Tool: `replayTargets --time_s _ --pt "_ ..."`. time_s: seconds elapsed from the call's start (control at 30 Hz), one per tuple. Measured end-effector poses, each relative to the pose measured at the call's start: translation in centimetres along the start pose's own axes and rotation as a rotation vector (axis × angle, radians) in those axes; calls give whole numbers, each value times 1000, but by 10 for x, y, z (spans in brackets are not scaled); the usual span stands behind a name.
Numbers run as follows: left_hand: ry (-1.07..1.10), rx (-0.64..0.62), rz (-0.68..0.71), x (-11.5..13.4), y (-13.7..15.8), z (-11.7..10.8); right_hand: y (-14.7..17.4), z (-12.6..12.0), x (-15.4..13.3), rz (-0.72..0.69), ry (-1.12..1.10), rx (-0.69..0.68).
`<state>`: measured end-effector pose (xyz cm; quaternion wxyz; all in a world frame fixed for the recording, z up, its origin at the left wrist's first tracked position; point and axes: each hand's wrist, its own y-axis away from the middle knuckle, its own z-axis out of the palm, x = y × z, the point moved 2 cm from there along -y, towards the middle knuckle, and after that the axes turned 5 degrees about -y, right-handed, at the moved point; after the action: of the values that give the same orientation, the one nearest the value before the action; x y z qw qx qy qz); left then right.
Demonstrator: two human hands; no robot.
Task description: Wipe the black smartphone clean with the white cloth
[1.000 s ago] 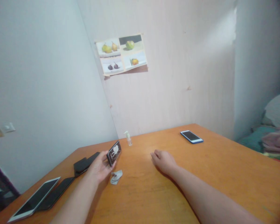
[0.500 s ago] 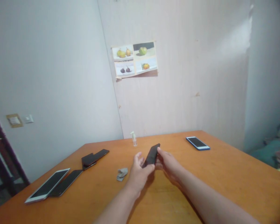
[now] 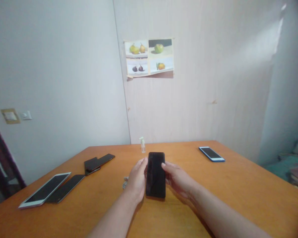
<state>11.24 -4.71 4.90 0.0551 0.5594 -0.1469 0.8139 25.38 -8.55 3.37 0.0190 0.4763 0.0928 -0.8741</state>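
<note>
A black smartphone [image 3: 155, 175] is held upright between my two hands above the table, its dark screen facing me. My left hand [image 3: 137, 178] grips its left edge, the fingers partly hidden behind it. On the other edge, my right hand [image 3: 177, 178] is closed with the thumb at the phone's upper right side. Just left of my left hand lies a crumpled grey cloth [image 3: 125, 182], mostly covered by that hand. Behind the phone stands a small clear pump bottle [image 3: 142, 145].
On the orange table [image 3: 101, 211], a white tablet [image 3: 46, 190] lies at left beside a dark tablet-like slab [image 3: 67, 188]. Farther back, dark phones [image 3: 104, 161] overlap. A blue-edged phone [image 3: 212, 154] lies at the right. Fruit pictures [image 3: 149, 58] hang on the wall.
The phone has turned from a slanted, edge-on pose to face me squarely. My left hand has shifted to its left edge and now covers more of the cloth. The view has moved slightly.
</note>
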Motion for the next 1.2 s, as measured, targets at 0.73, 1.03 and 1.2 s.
replayTargets --time_s 0.73,1.03,1.2 --pt "-46 -26 157 28 20 10 13 25 -15 -167 140 89" --pt "-251 45 274 30 29 9 14 42 -5 -307 32 116" --pt "-278 99 265 31 32 10 14 48 -2 -334 -49 186"
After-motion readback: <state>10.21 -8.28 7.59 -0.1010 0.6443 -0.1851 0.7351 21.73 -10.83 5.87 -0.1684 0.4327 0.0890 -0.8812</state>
